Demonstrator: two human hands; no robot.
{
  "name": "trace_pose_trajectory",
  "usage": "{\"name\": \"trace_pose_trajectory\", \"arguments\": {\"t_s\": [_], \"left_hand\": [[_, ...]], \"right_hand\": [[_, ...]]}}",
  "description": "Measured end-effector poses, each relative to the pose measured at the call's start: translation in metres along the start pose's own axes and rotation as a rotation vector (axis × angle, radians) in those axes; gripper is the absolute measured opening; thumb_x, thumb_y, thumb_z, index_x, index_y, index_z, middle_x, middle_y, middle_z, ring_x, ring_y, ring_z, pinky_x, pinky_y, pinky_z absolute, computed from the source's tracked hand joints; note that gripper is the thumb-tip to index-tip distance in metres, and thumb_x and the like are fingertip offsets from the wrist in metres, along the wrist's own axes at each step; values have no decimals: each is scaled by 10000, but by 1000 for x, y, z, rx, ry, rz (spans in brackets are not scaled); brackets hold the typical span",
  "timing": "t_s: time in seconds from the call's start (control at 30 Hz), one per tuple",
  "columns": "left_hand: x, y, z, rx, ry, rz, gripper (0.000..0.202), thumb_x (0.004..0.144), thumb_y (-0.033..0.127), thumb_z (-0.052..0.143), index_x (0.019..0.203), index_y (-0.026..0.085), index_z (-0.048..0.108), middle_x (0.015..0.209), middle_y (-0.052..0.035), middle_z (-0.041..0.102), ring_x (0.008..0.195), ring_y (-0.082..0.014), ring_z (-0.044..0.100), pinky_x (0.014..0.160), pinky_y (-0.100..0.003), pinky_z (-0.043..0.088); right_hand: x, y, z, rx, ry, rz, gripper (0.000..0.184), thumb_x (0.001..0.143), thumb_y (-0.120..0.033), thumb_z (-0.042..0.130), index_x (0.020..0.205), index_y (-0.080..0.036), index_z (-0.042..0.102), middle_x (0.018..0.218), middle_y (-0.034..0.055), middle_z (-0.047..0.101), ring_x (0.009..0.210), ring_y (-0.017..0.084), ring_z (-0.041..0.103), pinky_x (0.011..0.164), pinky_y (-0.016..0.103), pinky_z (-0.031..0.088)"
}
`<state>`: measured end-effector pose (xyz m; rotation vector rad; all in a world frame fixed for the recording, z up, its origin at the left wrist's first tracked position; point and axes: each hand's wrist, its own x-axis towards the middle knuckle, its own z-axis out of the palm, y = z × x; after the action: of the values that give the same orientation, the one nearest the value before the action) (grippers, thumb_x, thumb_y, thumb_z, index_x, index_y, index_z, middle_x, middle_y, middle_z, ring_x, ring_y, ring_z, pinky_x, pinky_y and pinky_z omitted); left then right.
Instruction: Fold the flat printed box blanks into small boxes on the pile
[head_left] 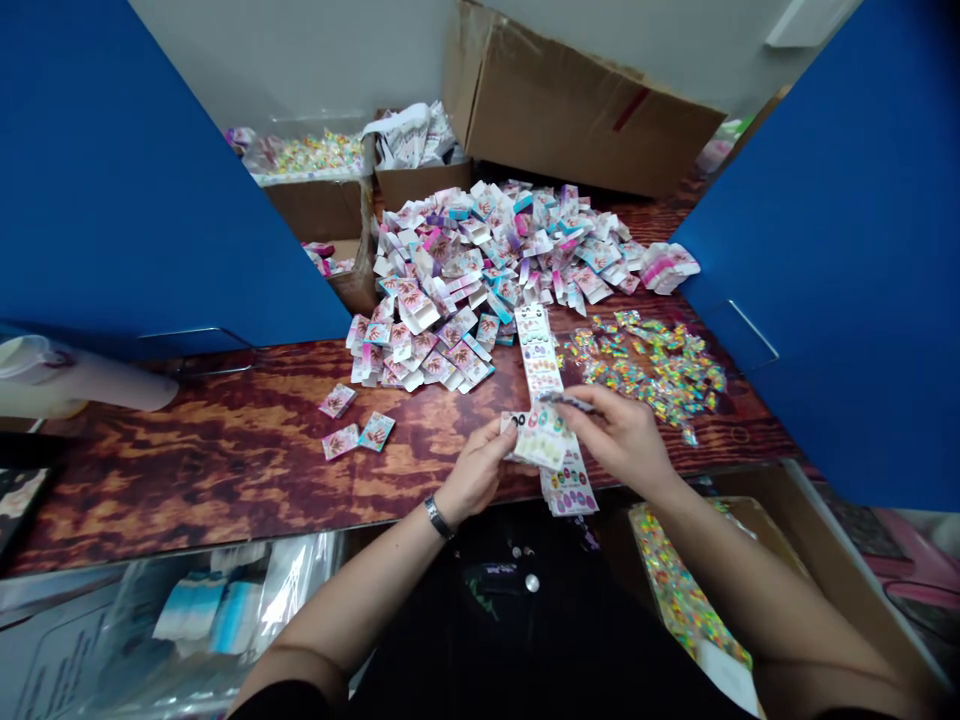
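My left hand point(476, 472) grips a white printed sticker sheet point(540, 438) by its left edge. My right hand point(622, 437) pinches a narrow dark-edged strip point(566, 401) just above that sheet. Under the hands lies a stack of similar sheets point(568, 485), and another long sheet point(538, 350) stretches toward the far side. Behind it rises a large heap of small pink-and-white cardboard boxes point(480, 270). Several flattened boxes point(358, 431) lie to the left of my hands. To the right is a scatter of colourful cellophane packets point(645, 370).
A scorched-looking wooden table point(225, 470) carries everything. Blue partition panels point(127, 180) stand at both sides. Cardboard boxes point(592, 110) sit behind the table. A box of colourful packets point(682, 590) sits low on the right, and a clear plastic bag point(202, 610) lies low on the left.
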<state>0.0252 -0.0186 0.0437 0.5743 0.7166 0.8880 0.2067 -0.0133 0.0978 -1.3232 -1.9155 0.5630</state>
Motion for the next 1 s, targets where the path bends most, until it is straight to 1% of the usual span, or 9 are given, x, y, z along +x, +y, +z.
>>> {"name": "trace_pose_trajectory", "arguments": {"t_s": [0.1, 0.17, 0.3, 0.43, 0.57, 0.73, 0.83, 0.93, 1.0], "left_hand": [[-8, 0, -2, 57, -53, 13, 459, 838, 546, 592, 1086, 162, 633, 1025, -95, 681, 855, -205, 652, 663, -282, 540], [-11, 4, -3, 121, -98, 39, 468, 817, 503, 642, 1147, 173, 610, 1073, -90, 668, 901, -208, 641, 702, -285, 535], [-8, 6, -5, 233, -43, 79, 341, 750, 350, 741, 993, 125, 658, 898, -54, 693, 778, -141, 621, 743, -250, 494], [-3, 5, -5, 78, 105, 82, 237, 721, 259, 718, 909, 134, 647, 833, -24, 681, 724, -122, 608, 727, -243, 481], [-5, 12, -3, -92, 42, 7, 376, 620, 118, 673, 990, 165, 623, 985, -38, 674, 860, -159, 630, 814, -293, 499], [-11, 13, -8, 71, -76, 47, 420, 708, 220, 685, 1110, 180, 572, 1081, -63, 662, 1004, -193, 618, 923, -328, 461], [-9, 8, -14, 439, -36, 182, 287, 826, 326, 643, 1065, 175, 591, 1020, -56, 670, 951, -176, 623, 882, -297, 464], [-7, 3, -15, 841, 30, 360, 207, 921, 338, 514, 1004, 183, 623, 921, -37, 673, 851, -160, 629, 800, -280, 479], [-6, 0, -13, 1010, 36, 443, 201, 941, 309, 474, 996, 194, 630, 897, -32, 681, 823, -157, 639, 784, -281, 486]], "right_hand": [[12, 11, 10, -111, 41, -29, 153, 906, -288, 573, 1001, -216, 670, 862, 15, 727, 715, 158, 679, 676, 259, 540], [16, 14, 17, -149, 54, -113, 166, 918, -261, 547, 1026, -216, 664, 922, 28, 727, 811, 174, 686, 758, 284, 545], [12, 13, 22, -199, 106, -237, 238, 932, -203, 508, 1134, -224, 632, 1002, 50, 715, 907, 185, 671, 831, 329, 542], [-5, 10, 27, -297, -30, -421, 275, 908, -184, 538, 1153, -252, 642, 1097, 65, 693, 1024, 211, 635, 916, 385, 523], [-18, 15, 35, -396, -89, -497, 290, 911, -182, 541, 1184, -225, 632, 1159, 101, 668, 1140, 258, 582, 950, 434, 507], [-15, 19, 34, -148, -93, -369, 239, 925, -182, 507, 1102, -244, 656, 972, 65, 684, 978, 202, 616, 848, 373, 531], [-13, 15, 32, 17, -166, -183, 172, 934, -221, 508, 1026, -224, 654, 887, 41, 659, 848, 169, 617, 760, 313, 521], [-16, 10, 34, 76, -99, 7, 187, 904, -254, 561, 1074, -197, 612, 987, 64, 619, 808, 152, 608, 723, 284, 511], [-19, 10, 36, 102, -77, 49, 256, 885, -261, 586, 1133, -197, 582, 1036, 70, 613, 799, 148, 607, 725, 283, 509]]}}
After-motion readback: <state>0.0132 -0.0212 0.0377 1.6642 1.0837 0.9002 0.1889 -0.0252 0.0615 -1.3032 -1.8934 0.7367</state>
